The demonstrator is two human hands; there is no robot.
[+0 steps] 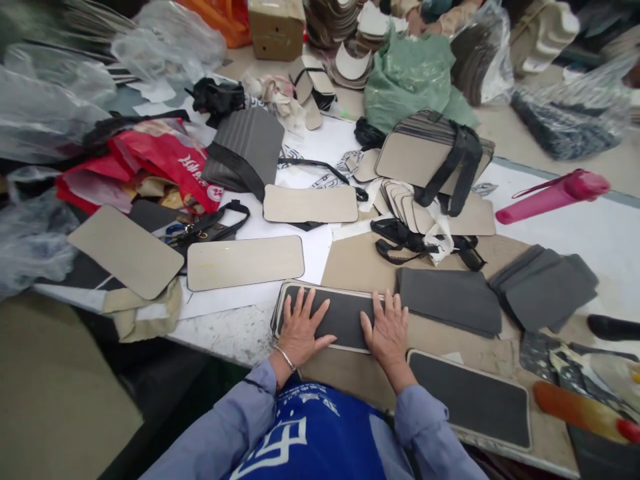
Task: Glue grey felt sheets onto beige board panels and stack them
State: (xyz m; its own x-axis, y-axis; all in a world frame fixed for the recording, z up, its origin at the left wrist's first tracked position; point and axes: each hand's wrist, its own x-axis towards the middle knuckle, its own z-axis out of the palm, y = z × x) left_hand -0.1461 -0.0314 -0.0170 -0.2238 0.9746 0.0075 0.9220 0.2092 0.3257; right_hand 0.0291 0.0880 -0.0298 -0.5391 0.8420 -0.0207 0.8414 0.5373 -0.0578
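A dark grey rectangular sheet [343,319] lies on a beige, round-cornered panel in front of me, with a thin pile beneath. My left hand [300,327] lies flat on its left part, fingers spread. On the right end rests my right hand [387,327], also flat and open. To the right are a stack of dark grey sheets [450,301] and a looser, fanned pile of grey sheets [545,287]. A second beige panel with a dark sheet on it [470,397] sits near the front edge. Bare beige panels [245,262] lie to the left.
A pink bottle [555,195] lies at right. Strapped panel bundles [420,157] and a green plastic bag [413,77] stand farther back. A red bag [150,163] and scissors [177,230] are at left; an orange-handled tool [575,407] is front right. Another person's hands [425,25] show at the far side.
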